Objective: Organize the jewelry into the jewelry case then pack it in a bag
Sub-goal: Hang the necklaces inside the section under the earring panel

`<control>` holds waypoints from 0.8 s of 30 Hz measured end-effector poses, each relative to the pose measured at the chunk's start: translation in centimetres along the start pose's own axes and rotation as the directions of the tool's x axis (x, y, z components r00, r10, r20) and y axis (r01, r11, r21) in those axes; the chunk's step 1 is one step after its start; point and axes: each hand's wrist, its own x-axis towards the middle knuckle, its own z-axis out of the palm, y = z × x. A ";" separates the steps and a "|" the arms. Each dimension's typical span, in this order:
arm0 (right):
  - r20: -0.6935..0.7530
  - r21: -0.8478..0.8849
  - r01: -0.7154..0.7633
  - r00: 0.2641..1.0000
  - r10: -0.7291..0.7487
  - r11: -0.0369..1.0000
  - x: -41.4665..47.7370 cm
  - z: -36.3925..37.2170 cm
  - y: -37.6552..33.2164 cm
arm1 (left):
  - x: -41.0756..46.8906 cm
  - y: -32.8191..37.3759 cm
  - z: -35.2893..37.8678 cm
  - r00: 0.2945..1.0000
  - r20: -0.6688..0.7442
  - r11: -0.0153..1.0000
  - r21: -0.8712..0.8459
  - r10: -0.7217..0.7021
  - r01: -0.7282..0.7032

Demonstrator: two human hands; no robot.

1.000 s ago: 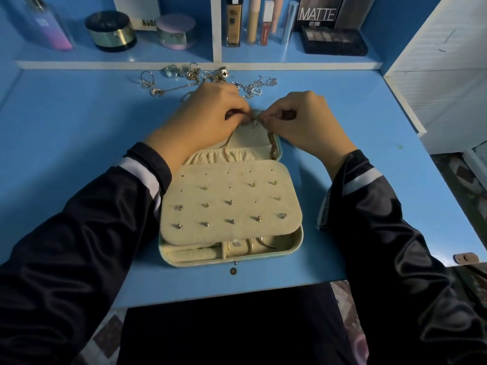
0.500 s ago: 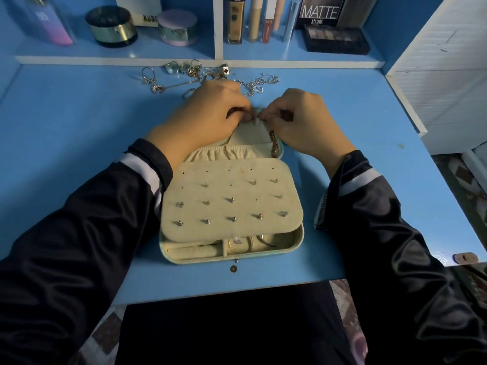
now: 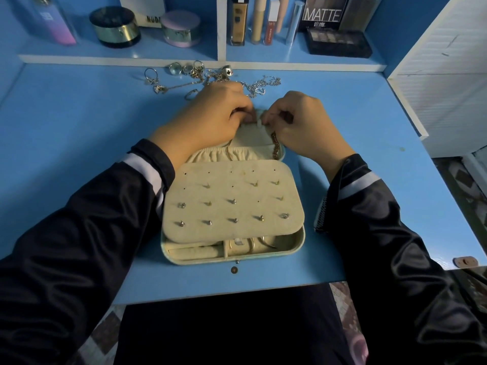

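Mint-green jewelry case with cream lining (image 3: 200,261) lies open at the near edge of the blue table (image 3: 79,127). At its lid, left hand (image 3: 210,117) pinches a small pale tab (image 3: 259,124); right hand (image 3: 303,122), fingers curled, apparently pinches the top of the gold link chain (image 3: 275,146).

Eyeshadow palette box (image 3: 322,14), upright at back of right shelf bay: "MATTE" in large white capitals on black; a smaller line beneath was too blurred to read; white box (image 3: 147,11) behind the jars in left bay: black letters "NUD" showed, remainder hidden by the lilac jar (image 3: 180,29); purple bottle (image 3: 52,22): white characters, not legible; red lip tube (image 3: 271,27): vertical print, too small to read; silver charm (image 3: 228,71) on the desk: black spade sign.
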 end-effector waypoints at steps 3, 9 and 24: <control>0.013 0.022 -0.016 1.000 0.016 1.000 -0.1 -0.3 0.0 | -0.2 0.0 0.0 1.000 -0.016 1.000 -0.013 0.012 -0.012; 0.004 0.067 -0.030 1.000 0.030 0.997 -0.6 -0.9 0.2 | -0.8 0.2 -0.3 0.998 -0.038 0.997 0.060 0.052 -0.050; 0.192 0.334 -0.072 0.981 0.007 0.940 -1.7 -3.1 0.9 | -3.2 0.7 -3.4 0.981 0.131 0.973 -0.162 -0.146 0.166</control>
